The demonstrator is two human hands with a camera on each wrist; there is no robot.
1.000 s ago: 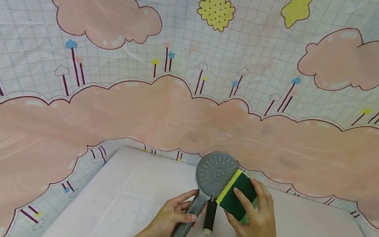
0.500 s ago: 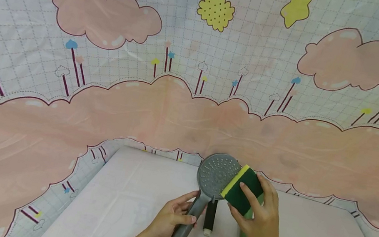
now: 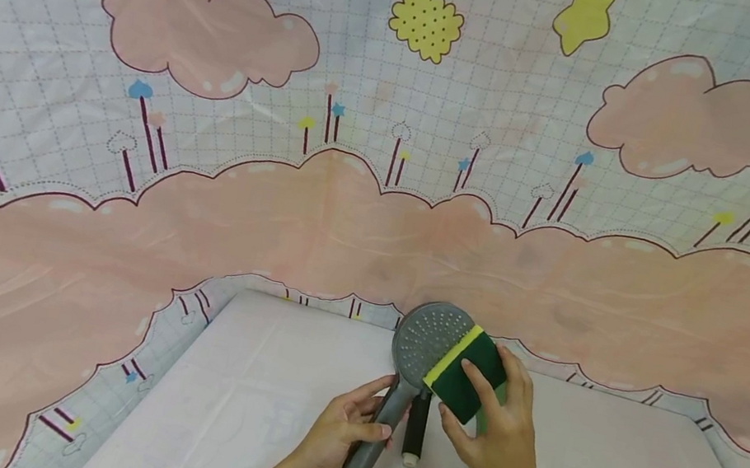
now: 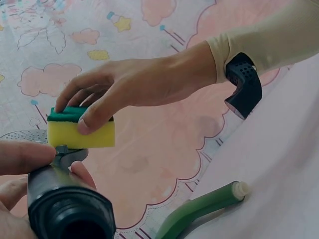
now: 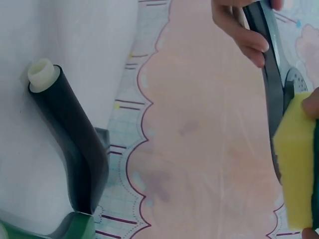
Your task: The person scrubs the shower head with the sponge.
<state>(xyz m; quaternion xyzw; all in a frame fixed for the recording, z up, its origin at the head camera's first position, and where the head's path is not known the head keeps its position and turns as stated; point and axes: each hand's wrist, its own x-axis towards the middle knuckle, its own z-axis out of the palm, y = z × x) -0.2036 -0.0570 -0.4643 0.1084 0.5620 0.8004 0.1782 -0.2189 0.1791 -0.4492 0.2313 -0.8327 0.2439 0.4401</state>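
Note:
A grey shower head (image 3: 427, 344) is tilted upright above the table, its round nozzle face showing in the head view. My left hand (image 3: 336, 432) grips its handle, thumb across the front. In the left wrist view the handle's open threaded end (image 4: 82, 226) faces the camera. Between thumb and fingers, my right hand (image 3: 507, 441) holds a yellow sponge (image 5: 296, 174) with a dark green scouring side. The sponge's yellow side lies against the nozzle face and covers its right part.
Behind the hands, a black handle (image 3: 414, 433) with a pale end lies on the white table (image 3: 226, 392). A green handle (image 4: 209, 204) with a similar end lies beside it. A patterned cloth (image 3: 344, 237) hangs at the back.
The sponge slid up and right across the nozzle face, then came back left and slightly down. The left hand and the shower head stayed nearly in place.

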